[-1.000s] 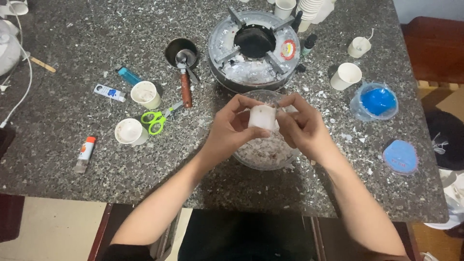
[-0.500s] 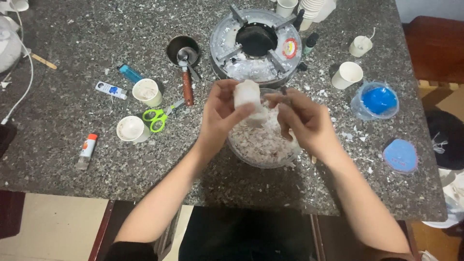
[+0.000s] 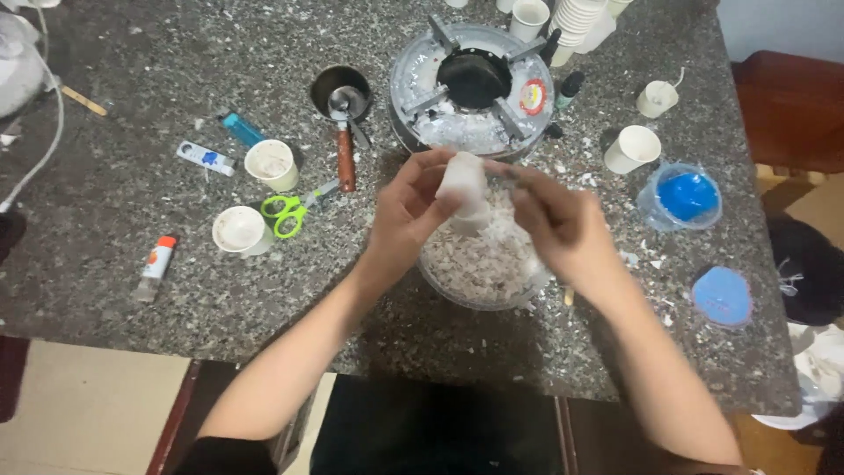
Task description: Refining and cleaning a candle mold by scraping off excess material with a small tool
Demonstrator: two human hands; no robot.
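My left hand grips a white waxy block and holds it above a clear bowl filled with pale flakes. My right hand sits just to the right of the block, fingers curled, its fingertips touching the block's side. Both hands hover over the bowl near the middle of the speckled stone table. Behind the bowl stands a round metal stove with a black centre.
Left of the hands lie green scissors, two white paper cups, a small pot with a wooden handle, a blue lighter and a glue stick. At right are white cups, a blue-filled container and a blue lid.
The block has been lifted from between both hands up over the bowl's far rim; the left hand now carries it, and the right hand has slid to the side.
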